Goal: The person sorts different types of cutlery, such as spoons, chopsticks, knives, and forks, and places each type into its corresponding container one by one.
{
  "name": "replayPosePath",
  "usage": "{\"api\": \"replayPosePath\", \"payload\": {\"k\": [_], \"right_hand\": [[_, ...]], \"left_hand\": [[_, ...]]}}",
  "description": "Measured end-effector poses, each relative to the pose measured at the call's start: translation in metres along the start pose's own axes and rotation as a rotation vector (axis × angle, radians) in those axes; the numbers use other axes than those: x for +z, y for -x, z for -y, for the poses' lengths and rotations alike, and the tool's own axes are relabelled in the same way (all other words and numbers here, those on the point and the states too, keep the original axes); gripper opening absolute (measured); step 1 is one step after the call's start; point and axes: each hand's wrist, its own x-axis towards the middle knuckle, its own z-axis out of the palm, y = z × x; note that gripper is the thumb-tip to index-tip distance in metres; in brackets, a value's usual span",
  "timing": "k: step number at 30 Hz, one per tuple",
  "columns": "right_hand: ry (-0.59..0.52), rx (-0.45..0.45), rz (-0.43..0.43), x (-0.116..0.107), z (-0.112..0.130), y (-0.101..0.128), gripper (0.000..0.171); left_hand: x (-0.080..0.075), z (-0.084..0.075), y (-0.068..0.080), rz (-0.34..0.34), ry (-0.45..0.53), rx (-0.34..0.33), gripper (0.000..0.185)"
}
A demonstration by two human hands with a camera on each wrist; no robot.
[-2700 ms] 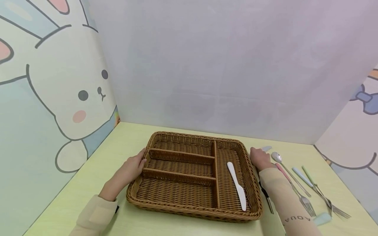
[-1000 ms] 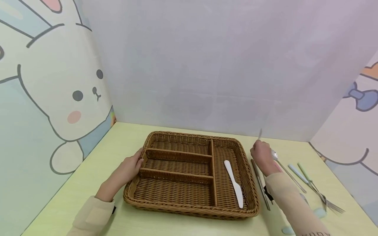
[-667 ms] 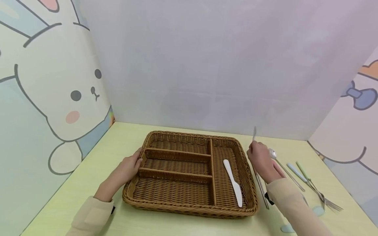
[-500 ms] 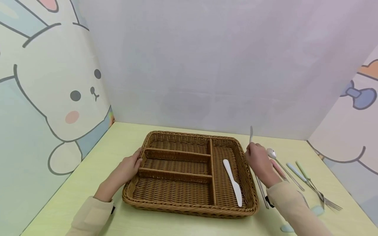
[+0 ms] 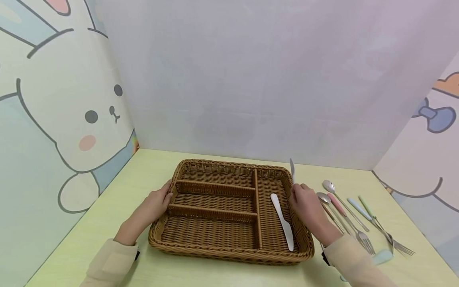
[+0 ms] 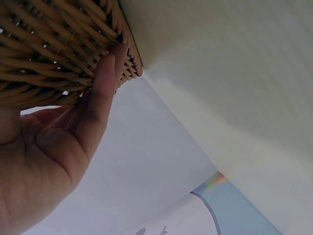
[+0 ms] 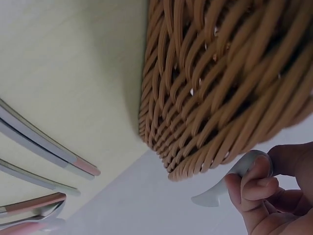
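A brown wicker cutlery basket (image 5: 215, 233) with dividers stands on the table. My left hand (image 5: 156, 202) grips its left rim; in the left wrist view, its fingers (image 6: 103, 81) lie against the outer wall. My right hand (image 5: 309, 207) is at the basket's right rim and holds a table knife (image 5: 292, 167), its pale blade pointing up and away. In the right wrist view the knife (image 7: 215, 193) is pinched between curled fingers, just outside the woven wall. Inside the right compartment lies a white knife (image 5: 283, 221).
Right of the basket, loose cutlery lies on the table: spoons (image 5: 328, 185), a pink-handled fork (image 5: 363, 240), a blue handle (image 5: 359, 208) and a green handle (image 5: 366, 205). My right sleeve (image 5: 353, 259) covers part of it. A pale wall (image 5: 251, 79) rises behind.
My right hand has picked up the knife from among the cutlery and carried it left to the basket's right rim, uncovering spoons and a fork. My left hand has stayed on the basket.
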Motion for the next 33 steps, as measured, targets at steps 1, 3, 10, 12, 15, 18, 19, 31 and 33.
{"api": "replayPosePath", "payload": {"k": [1,3,10,12,15,18,19,31,33], "right_hand": [[0.001,-0.011,-0.008,0.001,0.001,0.002,0.009],[0.003,-0.037,-0.020,0.002,0.002,0.006,0.011],[0.024,-0.115,-0.026,0.008,0.005,0.019,0.019],[0.034,-0.142,-0.027,0.009,0.005,0.021,0.021],[0.036,-0.160,-0.007,0.012,0.005,0.023,0.024],[0.044,-0.143,0.050,0.013,0.006,0.023,0.026],[0.054,-0.138,0.067,0.014,0.006,0.023,0.027],[0.143,-0.125,0.199,0.027,0.007,0.022,0.017],[0.160,-0.136,0.199,0.029,0.006,0.022,0.016]], "left_hand": [[0.000,0.000,0.000,0.000,0.000,0.000,0.051],[0.000,0.000,0.000,0.003,0.002,-0.001,0.051],[0.000,0.002,-0.001,0.003,-0.003,0.000,0.051],[0.000,0.002,-0.001,0.004,-0.002,0.000,0.051],[0.000,0.003,-0.001,0.000,-0.001,0.006,0.051],[0.000,0.003,0.000,-0.002,-0.001,0.011,0.051],[0.000,0.003,-0.001,-0.003,-0.002,0.010,0.051],[0.002,0.003,-0.002,0.007,0.007,-0.002,0.051],[0.002,0.003,-0.002,0.006,0.006,-0.001,0.051]]}}
